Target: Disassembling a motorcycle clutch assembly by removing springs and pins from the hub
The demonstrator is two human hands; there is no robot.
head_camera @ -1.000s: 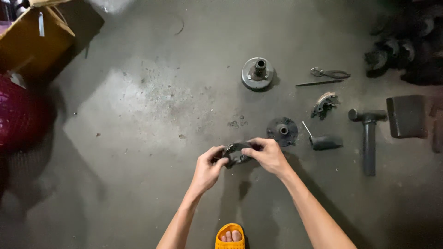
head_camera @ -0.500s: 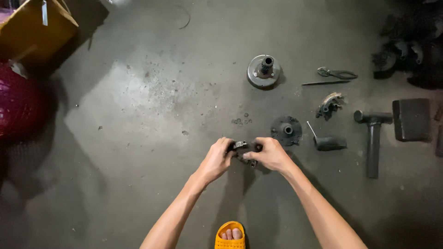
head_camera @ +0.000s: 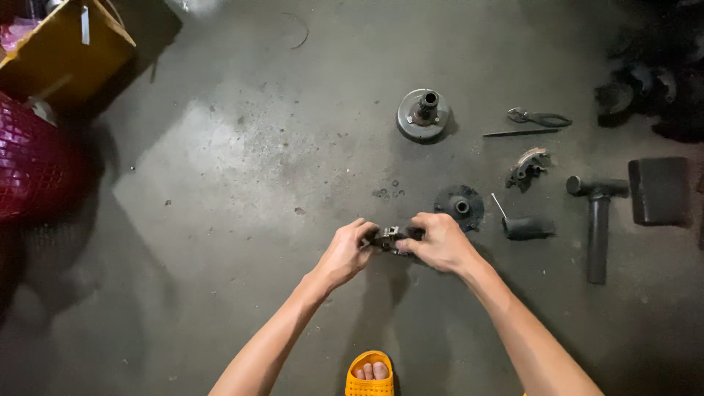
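Observation:
Both my hands hold one small dark metal part point(head_camera: 389, 238) above the concrete floor. My left hand point(head_camera: 346, 251) grips its left end and my right hand point(head_camera: 438, 240) grips its right end, fingers curled around it. Most of the part is hidden by my fingers. Just beyond my right hand lies a dark round disc with a centre hub point(head_camera: 459, 206).
On the floor lie a round pulley with a raised hub point(head_camera: 423, 114), pliers point(head_camera: 539, 117), a thin rod point(head_camera: 519, 133), a curved shoe part point(head_camera: 528, 168), a screwdriver point(head_camera: 522, 225), a T-shaped hammer point(head_camera: 598, 215) and a dark block point(head_camera: 659, 190). A yellow box point(head_camera: 62, 48) and red basket point(head_camera: 33, 160) stand left. My orange sandal point(head_camera: 369, 374) is below.
Both hands stay closed on the small part and have barely moved on the floor; the fingers have shifted slightly on it. The camera has drifted a little.

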